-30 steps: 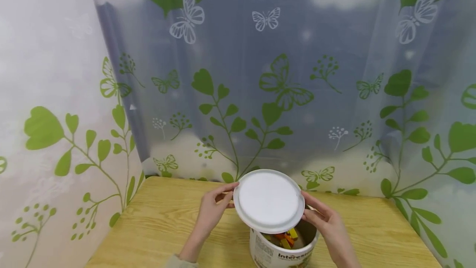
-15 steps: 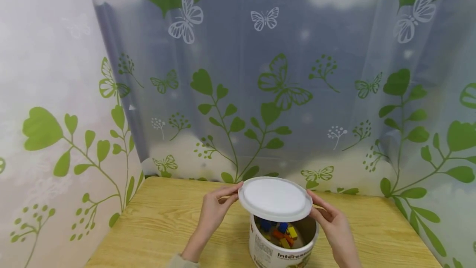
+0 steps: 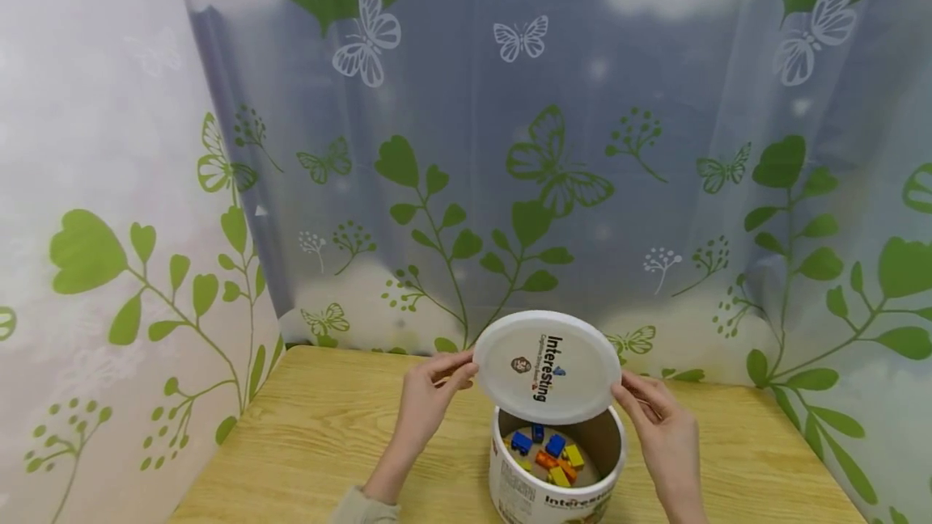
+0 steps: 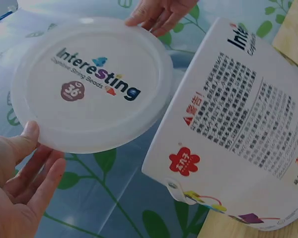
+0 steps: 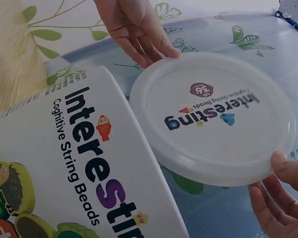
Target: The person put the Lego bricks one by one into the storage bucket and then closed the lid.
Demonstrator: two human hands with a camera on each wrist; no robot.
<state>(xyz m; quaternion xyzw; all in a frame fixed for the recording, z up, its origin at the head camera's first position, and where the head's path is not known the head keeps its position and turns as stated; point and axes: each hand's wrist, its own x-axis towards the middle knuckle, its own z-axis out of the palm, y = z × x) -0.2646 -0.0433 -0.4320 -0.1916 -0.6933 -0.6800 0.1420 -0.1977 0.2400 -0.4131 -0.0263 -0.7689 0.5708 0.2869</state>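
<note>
A round white lid (image 3: 510,396), printed "Interesting" on the face toward me, is held tilted above the back of a white bucket (image 3: 518,482). My left hand (image 3: 429,399) pinches the lid's left edge between thumb and fingers. At the opposite edge, my right hand (image 3: 664,431) pinches it the same way. The bucket stands uncovered below, and blue, yellow and orange beads (image 3: 555,445) lie on its bottom. Both wrist views show the lid's printed face and the bucket's side, labelled "Cognitive String Beads" in the right wrist view.
The bucket stands on a wood-grain table (image 3: 320,427). Behind the table hangs a curtain (image 3: 451,265) printed with green leaves and butterflies, and a similar pale sheet (image 3: 146,184) covers the left side.
The lid has turned from its plain white side to its printed side. It has shifted slightly right, and more of the beads show. Both hands have kept their grip on its edges.
</note>
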